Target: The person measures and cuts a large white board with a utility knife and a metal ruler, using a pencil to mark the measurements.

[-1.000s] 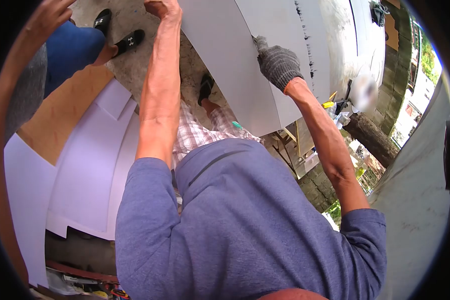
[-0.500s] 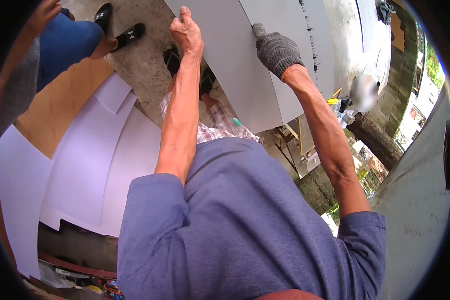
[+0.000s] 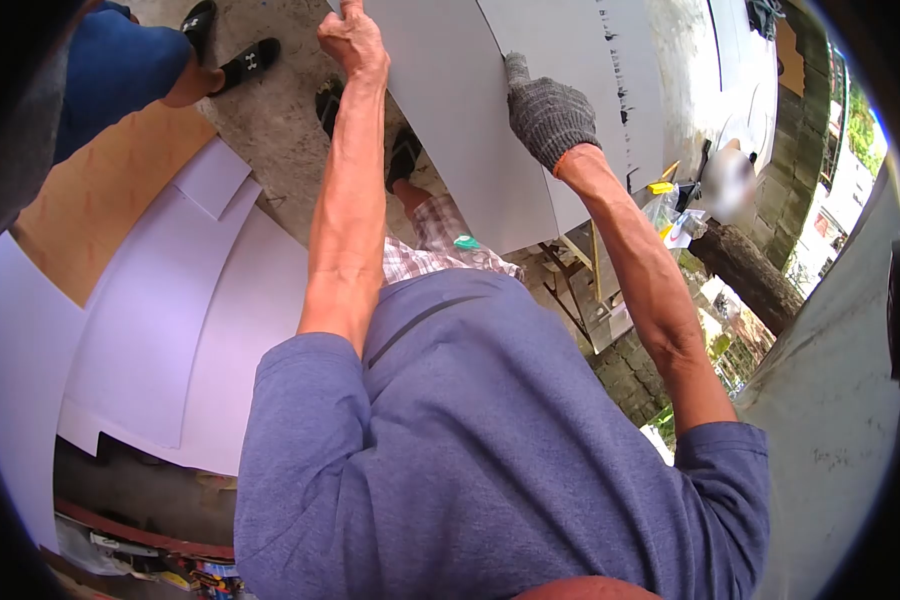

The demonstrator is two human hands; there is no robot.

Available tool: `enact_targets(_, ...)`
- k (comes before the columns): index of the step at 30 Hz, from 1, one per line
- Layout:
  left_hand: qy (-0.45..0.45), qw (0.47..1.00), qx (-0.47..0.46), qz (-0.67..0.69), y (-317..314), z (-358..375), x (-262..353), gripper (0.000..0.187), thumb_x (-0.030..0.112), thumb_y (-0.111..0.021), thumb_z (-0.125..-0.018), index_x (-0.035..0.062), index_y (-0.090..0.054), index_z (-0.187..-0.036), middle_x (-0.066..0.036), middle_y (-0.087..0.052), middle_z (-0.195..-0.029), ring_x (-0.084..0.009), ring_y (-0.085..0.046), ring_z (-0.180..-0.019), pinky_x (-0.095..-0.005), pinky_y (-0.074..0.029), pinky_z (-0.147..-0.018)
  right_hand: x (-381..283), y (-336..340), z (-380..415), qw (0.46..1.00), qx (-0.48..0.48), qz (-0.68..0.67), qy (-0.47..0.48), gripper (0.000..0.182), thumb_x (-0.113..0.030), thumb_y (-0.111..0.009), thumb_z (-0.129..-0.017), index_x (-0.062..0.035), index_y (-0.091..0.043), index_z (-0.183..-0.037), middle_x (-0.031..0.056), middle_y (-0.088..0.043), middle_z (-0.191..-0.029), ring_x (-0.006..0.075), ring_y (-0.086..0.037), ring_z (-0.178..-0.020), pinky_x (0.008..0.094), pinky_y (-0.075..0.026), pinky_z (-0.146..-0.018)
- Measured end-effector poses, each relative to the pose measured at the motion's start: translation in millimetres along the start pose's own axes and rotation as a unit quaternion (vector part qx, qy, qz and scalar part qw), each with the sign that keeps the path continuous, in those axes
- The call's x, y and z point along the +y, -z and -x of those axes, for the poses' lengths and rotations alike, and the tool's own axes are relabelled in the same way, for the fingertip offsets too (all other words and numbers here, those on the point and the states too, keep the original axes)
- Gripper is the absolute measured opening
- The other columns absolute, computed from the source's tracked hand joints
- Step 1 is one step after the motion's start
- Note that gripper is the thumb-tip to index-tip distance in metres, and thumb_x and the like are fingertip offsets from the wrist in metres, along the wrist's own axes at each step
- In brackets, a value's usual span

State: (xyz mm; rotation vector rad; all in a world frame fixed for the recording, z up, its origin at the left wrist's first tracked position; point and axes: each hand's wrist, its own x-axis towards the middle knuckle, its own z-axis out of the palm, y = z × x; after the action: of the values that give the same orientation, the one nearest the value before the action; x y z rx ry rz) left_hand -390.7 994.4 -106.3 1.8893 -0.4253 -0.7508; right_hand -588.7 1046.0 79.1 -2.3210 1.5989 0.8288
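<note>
A long, smooth grey sheet [image 3: 450, 110] stretches ahead of me between my two hands. My bare left hand [image 3: 355, 45] is closed at its left edge, thumb extended forward and curled fingers partly hidden. At its right edge, my right hand [image 3: 552, 118] wears a dark grey knitted glove with an orange cuff. The gloved thumb points forward along that edge, and the other fingers are mostly out of sight. Beside this edge lies a paler sheet [image 3: 580, 60] with a row of black marks [image 3: 618, 70].
Another person's leg in blue shorts [image 3: 130, 75] stands at upper left. Large white sheets [image 3: 160, 310] and a brown board [image 3: 120, 190] lie at left. Right of the sheets are a yellow-handled tool [image 3: 660, 187], plastic bags and a log [image 3: 745, 262].
My left hand has shifted slightly forward and left along with its forearm. My right hand stays at nearly the same spot on the edge. The view has shifted a little.
</note>
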Motion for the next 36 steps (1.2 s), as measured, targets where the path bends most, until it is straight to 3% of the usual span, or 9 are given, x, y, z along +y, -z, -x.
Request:
enact_targets(10,-0.006,0.999,-0.005,0.033,2,6,3,0.056,0.041,-0.058,-0.094,-0.0014,-0.042,-0.061,-0.005,-0.036,-0.056,-0.0189,-0.033,-0.056,-0.0419,-0.029,-0.052,4,-14,29,0.999,-0.042,-0.017,-0.022,0.052,-0.009,-0.048,-0.088,0.0040,-0.042,-0.139,0.0232,-0.069,-0.078,0.0375,-0.071,-0.070,0.0485,-0.056,-0.061)
enact_targets(13,-0.027,0.997,-0.002,0.072,-3,-4,-9,0.055,0.038,-0.060,-0.094,0.0022,-0.038,-0.060,-0.003,-0.033,-0.056,-0.0171,-0.030,-0.055,-0.0405,-0.027,-0.051,9,-26,33,0.997,-0.059,-0.027,-0.033,0.056,-0.015,-0.047,-0.090,-0.0043,-0.037,-0.144,0.0232,-0.069,-0.079,0.0386,-0.070,-0.072,0.0514,-0.054,-0.064)
enact_targets(19,-0.018,0.995,-0.018,0.099,-7,-6,-8,0.055,0.036,-0.061,-0.095,0.0051,-0.035,-0.057,0.000,-0.031,-0.054,-0.0137,-0.027,-0.053,-0.0372,-0.023,-0.049,14,-31,43,0.996,-0.068,-0.045,-0.045,0.057,-0.014,-0.048,-0.090,-0.0044,-0.036,-0.145,0.0217,-0.069,-0.078,0.0369,-0.070,-0.070,0.0505,-0.055,-0.063)
enact_targets(28,0.020,0.990,-0.003,0.142,-12,-6,-12,0.053,0.035,-0.063,-0.094,0.0048,-0.041,-0.056,0.001,-0.037,-0.056,-0.0125,-0.031,-0.055,-0.0349,-0.027,-0.050,16,-41,56,0.995,-0.064,-0.057,-0.040,0.054,-0.020,-0.048,-0.093,-0.0023,-0.038,-0.142,0.0215,-0.069,-0.075,0.0372,-0.069,-0.068,0.0512,-0.054,-0.063)
enact_targets(31,0.023,0.988,-0.003,0.150,-13,-12,-18,0.052,0.035,-0.064,-0.094,0.0048,-0.043,-0.057,0.001,-0.038,-0.058,-0.0126,-0.033,-0.056,-0.0345,-0.028,-0.052,13,-56,54,0.991,-0.050,-0.072,-0.098,0.043,-0.022,-0.048,-0.093,0.0000,-0.048,-0.130,0.0210,-0.069,-0.074,0.0379,-0.069,-0.068,0.0514,-0.053,-0.064)
enact_targets(36,0.033,0.984,-0.016,0.177,-23,-14,-24,0.050,0.034,-0.066,-0.093,0.0047,-0.047,-0.057,0.001,-0.041,-0.059,-0.0127,-0.035,-0.057,-0.0337,-0.031,-0.053,13,-48,55,0.985,-0.055,-0.115,-0.118,0.027,-0.022,-0.049,-0.093,0.0007,-0.057,-0.105,0.0229,-0.069,-0.076,0.0398,-0.069,-0.071,0.0511,-0.053,-0.065)
